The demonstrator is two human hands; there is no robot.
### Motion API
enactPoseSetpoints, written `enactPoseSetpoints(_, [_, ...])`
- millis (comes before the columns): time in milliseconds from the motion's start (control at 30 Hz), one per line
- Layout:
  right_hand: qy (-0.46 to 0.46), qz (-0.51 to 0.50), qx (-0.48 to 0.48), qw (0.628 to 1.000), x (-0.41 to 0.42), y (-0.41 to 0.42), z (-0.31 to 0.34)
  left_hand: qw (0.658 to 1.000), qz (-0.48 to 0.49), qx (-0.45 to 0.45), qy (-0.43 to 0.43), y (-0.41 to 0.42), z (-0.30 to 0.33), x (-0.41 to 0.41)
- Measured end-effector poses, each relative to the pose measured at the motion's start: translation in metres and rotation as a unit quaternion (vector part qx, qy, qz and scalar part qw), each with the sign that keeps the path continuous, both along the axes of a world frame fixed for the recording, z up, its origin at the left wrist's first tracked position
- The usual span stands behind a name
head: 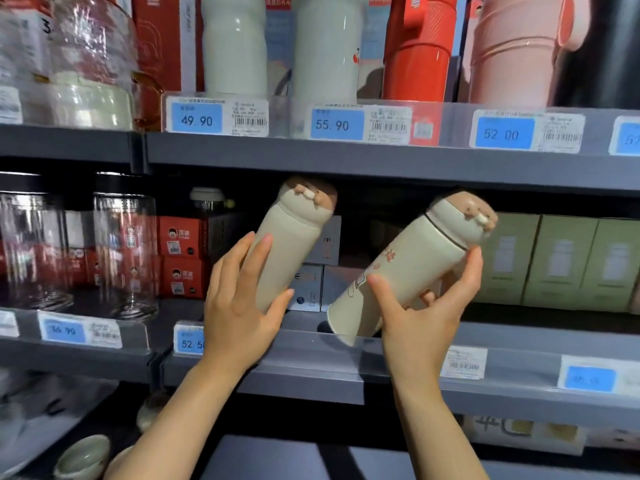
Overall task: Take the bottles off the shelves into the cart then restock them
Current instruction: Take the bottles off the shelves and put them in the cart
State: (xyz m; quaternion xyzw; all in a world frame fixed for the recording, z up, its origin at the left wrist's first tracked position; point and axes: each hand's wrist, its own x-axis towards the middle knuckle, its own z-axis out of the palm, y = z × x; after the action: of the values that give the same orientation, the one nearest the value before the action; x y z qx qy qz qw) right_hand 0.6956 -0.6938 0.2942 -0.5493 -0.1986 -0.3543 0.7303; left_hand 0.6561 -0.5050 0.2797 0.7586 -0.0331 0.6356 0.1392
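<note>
Two hands each hold a cream bottle tilted right at the middle shelf [311, 355]. The left hand [239, 306] has its fingers curled around the left bottle [287, 244], whose cap sits close under the upper shelf [381, 164]. The right hand [426, 313] grips the right bottle [401, 271], its base touching the shelf's clear front lip. Boxes stand behind, leaving little room.

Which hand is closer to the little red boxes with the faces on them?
The left hand. It holds a cream bottle just to the right of the red boxes. The right hand holds the other cream bottle, farther right.
</note>
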Motion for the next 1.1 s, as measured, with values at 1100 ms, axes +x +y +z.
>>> enactPoseSetpoints(1100, [0.001,-0.175,-0.412,0.894,-0.004,0.042,-0.006,0.982,0.108,-0.131,0.084,-0.001,-0.007,-0.014])
